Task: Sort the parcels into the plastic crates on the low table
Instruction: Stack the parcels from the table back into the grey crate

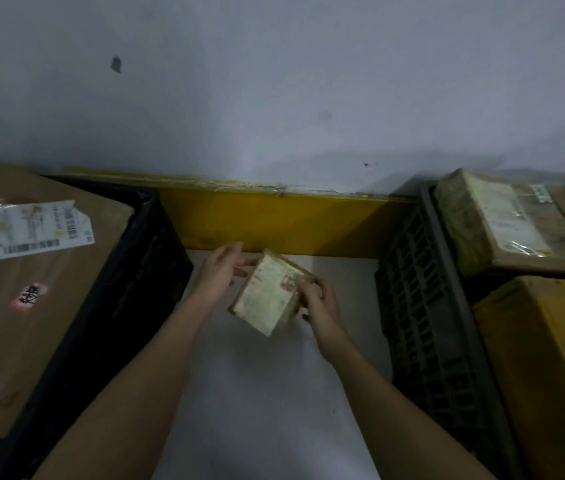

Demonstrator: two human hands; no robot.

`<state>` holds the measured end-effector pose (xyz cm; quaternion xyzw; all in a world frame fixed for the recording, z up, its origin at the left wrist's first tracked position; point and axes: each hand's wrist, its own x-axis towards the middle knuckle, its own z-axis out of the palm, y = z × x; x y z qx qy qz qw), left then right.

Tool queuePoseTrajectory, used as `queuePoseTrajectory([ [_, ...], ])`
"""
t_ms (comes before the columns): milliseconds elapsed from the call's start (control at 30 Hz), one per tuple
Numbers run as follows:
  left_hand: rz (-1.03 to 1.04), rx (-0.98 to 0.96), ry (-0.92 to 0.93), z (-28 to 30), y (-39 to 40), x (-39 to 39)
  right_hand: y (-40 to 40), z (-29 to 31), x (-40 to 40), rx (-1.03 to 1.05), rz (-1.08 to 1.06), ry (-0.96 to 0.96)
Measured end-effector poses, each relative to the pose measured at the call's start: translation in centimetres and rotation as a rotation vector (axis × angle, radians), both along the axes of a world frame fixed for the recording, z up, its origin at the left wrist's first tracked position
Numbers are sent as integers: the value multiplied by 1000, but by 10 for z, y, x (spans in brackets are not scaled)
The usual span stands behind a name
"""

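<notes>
The black crate (142, 271) at the low table's (274, 393) left edge and the grey crate (426, 306) at its right edge already hold boxes. To sort well, read the label, then lower the small parcel (270, 296) in flat. It hangs tilted above the table's far middle. The right hand (319, 299) curls its fingers round its near edge; the left hand (222, 268), fingers straight and together, touches its far side

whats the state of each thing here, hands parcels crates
small parcel: held in the air between the crates, tilted, label up
right hand: grips the small parcel's right edge
left hand: open, fingers at the parcel's far left side
left crate: holds a large brown box
right crate: holds several parcels
</notes>
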<state>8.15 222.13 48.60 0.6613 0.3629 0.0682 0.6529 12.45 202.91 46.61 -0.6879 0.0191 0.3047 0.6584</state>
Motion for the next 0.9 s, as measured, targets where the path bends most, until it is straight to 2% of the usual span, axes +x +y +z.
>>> queuePoseTrajectory([
  [67,-97,19,8,15,9,-8,4,14,2,48,-85,85],
  [133,-210,-125,27,30,10,-18,9,33,3,82,-112,114],
  [233,-313,-321,-71,47,5,-23,10,70,6,80,-80,28],
  [333,-361,-294,-203,78,-10,-27,4,104,6,83,-26,-43],
  [500,-185,-141,-331,129,-42,-36,-15,161,-5,127,19,-111],
  [633,42,-140,-485,156,-81,-30,-41,204,-10,137,61,-260],
  [800,94,-134,-586,191,-139,-19,-87,239,-9,79,138,-510],
  [900,54,-133,-608,209,-175,-9,-123,255,0,97,130,-553],
])
